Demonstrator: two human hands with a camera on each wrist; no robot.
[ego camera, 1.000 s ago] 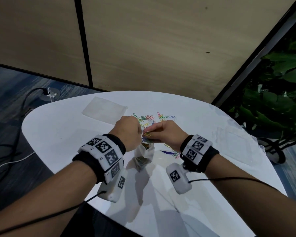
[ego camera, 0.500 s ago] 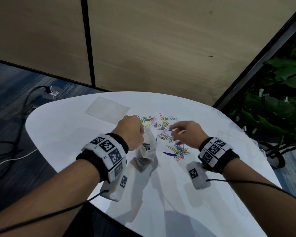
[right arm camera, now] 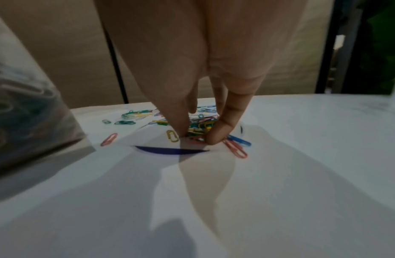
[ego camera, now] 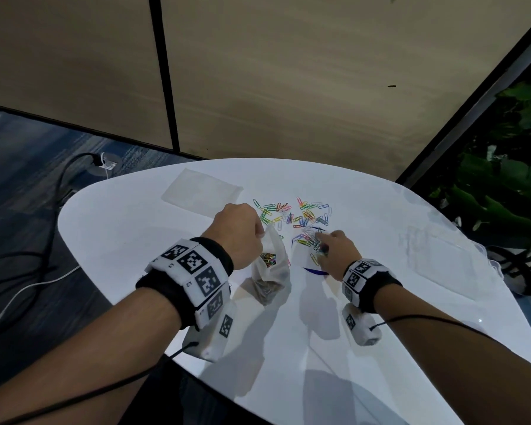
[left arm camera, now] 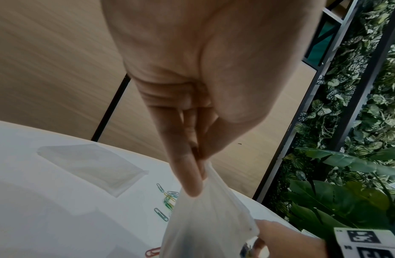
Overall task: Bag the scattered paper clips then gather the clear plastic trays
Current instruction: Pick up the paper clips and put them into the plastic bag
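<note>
A small clear plastic bag with coloured clips inside hangs just above the white table. My left hand pinches its top edge between thumb and forefinger; the left wrist view shows that pinch on the bag. Loose coloured paper clips lie scattered behind the bag. My right hand is down on the near cluster, and its thumb and fingers close on paper clips against the table. One clear tray lies at the back left, another clear tray at the right.
A dark blue arc mark lies just in front of my right fingers. Green plants stand past the table's right edge. Cables run over the floor at the left. A beige panel wall rises behind the table.
My right hand left the bag's mouth and moved right and down onto the clips on the table. The left hand still holds the bag in about the same place.
</note>
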